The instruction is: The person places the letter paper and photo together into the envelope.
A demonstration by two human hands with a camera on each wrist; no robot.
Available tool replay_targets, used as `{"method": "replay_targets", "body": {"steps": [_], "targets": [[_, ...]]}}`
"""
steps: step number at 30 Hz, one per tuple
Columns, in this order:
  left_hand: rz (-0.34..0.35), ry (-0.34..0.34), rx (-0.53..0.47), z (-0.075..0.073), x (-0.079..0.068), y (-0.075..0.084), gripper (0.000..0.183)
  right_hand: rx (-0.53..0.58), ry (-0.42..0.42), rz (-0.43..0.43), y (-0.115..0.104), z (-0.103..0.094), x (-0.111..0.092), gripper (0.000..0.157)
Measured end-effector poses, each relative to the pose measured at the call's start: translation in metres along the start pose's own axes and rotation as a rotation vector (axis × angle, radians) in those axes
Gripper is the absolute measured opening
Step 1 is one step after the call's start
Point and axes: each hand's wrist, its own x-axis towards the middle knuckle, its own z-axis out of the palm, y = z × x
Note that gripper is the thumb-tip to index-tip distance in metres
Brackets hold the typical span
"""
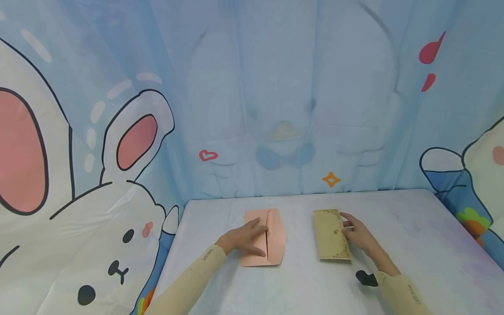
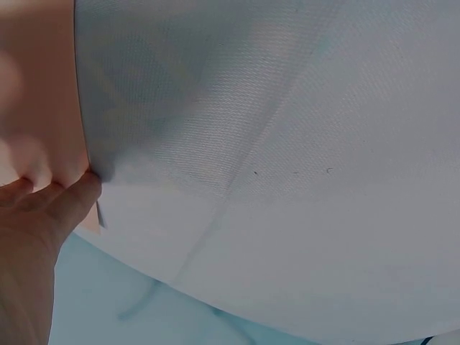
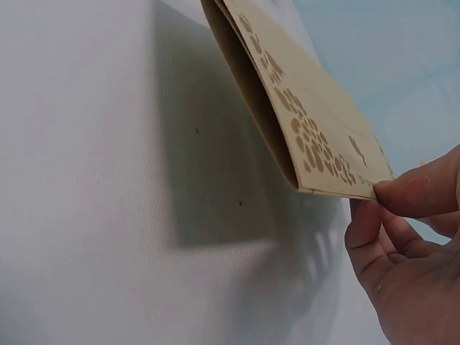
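Observation:
A pink paper envelope (image 1: pixel 277 240) lies on the table with its pointed flap toward the right. My left hand (image 1: pixel 245 238) rests on its left half, fingers spread; in the left wrist view, the fingertips of the left hand (image 2: pixel 32 237) touch the pink paper (image 2: pixel 43 86). To the right, a folded gold card (image 1: pixel 330 236) bears a cut-out floral pattern along its edges. Its right edge is pinched between the thumb and fingers of my right hand (image 1: pixel 360 236). In the right wrist view, the card (image 3: pixel 323 108) is tilted and raised off the table, casting a shadow.
The white-covered table (image 1: pixel 299 284) meets a blue cartoon-printed curtain (image 1: pixel 275 87) at its back edge. A large printed rabbit (image 1: pixel 118 240) covers the left side. A black strap end (image 1: pixel 366 278) sticks out by my right sleeve (image 1: pixel 399 293).

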Motion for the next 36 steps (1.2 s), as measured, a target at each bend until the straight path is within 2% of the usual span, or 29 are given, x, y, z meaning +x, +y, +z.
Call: {"method": "replay_targets", "body": {"steps": [9, 23, 30, 36], "targets": [[-0.004, -0.001, 0.005, 0.001, 0.000, -0.001, 0.089, 0.050, -0.015, -0.035, -0.012, 0.015, 0.003, 0.066], [-0.004, -0.004, 0.027, 0.002, 0.001, 0.000, 0.088, 0.036, -0.019, -0.032, -0.031, 0.042, 0.004, 0.066], [-0.006, -0.007, 0.031, 0.002, 0.001, 0.000, 0.087, 0.040, -0.027, -0.042, -0.040, 0.049, 0.006, 0.065], [0.002, -0.004, 0.033, 0.001, 0.002, 0.000, 0.088, 0.025, -0.029, -0.018, -0.043, 0.052, 0.009, 0.065]]}}
